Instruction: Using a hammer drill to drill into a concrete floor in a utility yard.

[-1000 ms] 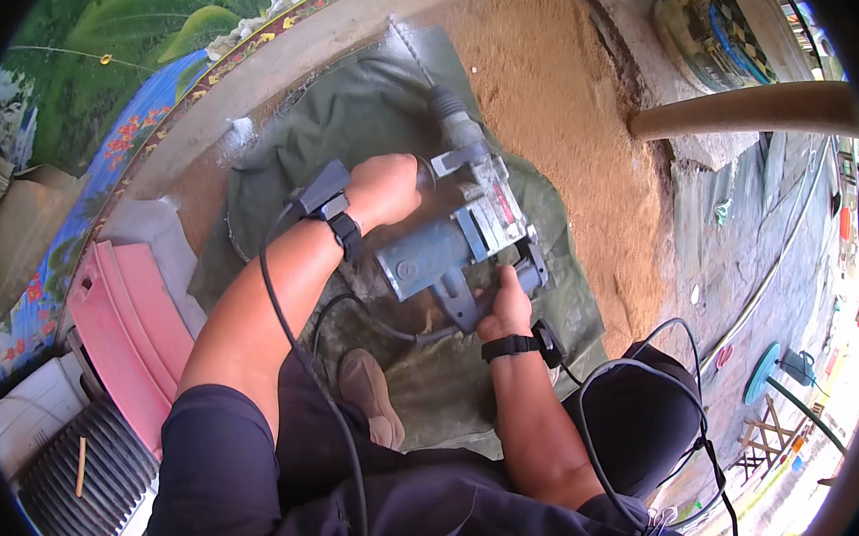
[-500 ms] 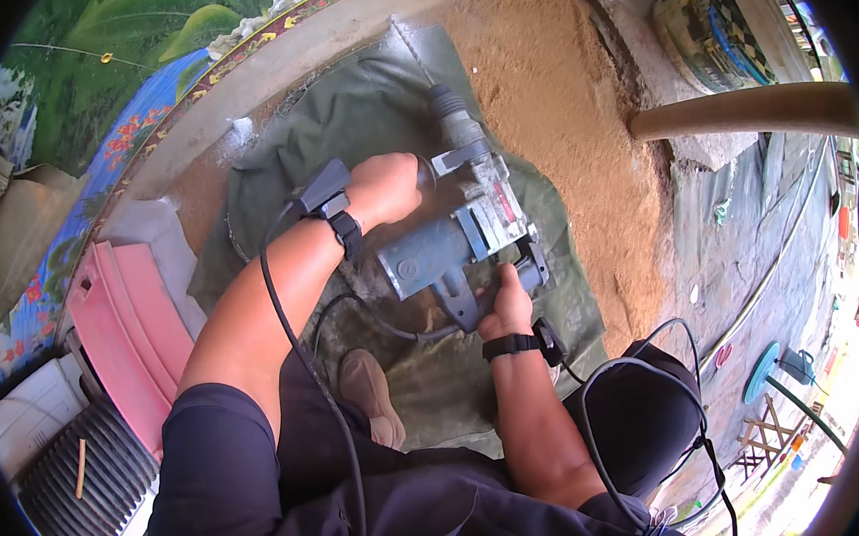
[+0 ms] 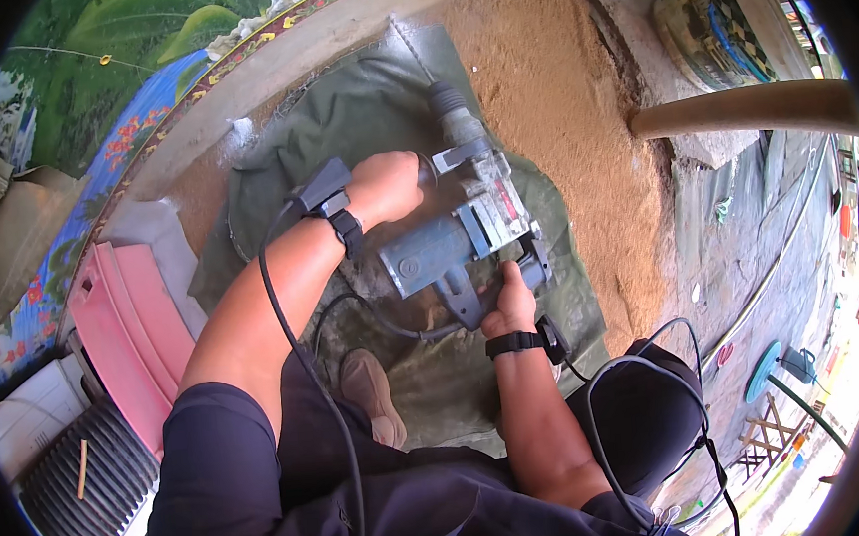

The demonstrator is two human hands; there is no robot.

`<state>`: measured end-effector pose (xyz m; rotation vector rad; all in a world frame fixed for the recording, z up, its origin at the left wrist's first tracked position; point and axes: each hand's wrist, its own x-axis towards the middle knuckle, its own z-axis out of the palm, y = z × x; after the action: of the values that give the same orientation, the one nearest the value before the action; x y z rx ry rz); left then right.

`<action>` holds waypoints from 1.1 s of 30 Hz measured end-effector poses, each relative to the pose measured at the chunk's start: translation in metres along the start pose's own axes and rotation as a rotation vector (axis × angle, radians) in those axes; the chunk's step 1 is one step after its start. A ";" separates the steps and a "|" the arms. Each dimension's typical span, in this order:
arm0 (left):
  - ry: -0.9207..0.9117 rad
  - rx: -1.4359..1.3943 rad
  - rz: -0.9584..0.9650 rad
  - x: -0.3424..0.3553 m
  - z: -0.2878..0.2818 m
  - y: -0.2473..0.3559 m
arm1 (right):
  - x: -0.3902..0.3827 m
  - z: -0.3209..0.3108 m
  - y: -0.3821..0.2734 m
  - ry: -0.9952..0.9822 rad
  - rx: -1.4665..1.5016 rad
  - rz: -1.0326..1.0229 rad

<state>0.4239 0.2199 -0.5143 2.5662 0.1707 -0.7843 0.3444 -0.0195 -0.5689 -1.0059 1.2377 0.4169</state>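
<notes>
The left hand (image 3: 391,187), reaching forward, is clasping the side handle (image 3: 428,174) of a rotary hammer (image 3: 493,204); the right hand (image 3: 511,302), thumb pointing forward, is gripping the rear handle (image 3: 460,301). The rotary hammer is extending between and ahead of the hands, its body sitting slightly farther right than earlier.

Pink panel (image 3: 135,333), thin stick (image 3: 83,469) on black ribbed surface (image 3: 105,505), brown sand (image 3: 536,81), patterned bucket (image 3: 697,40), brown pole (image 3: 747,111)
</notes>
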 end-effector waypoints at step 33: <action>0.026 -0.016 -0.002 0.002 -0.001 -0.001 | -0.007 0.008 -0.006 0.023 -0.022 -0.012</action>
<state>0.4253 0.2216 -0.5151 2.5620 0.1864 -0.7478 0.3514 -0.0145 -0.5600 -1.0385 1.2493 0.4114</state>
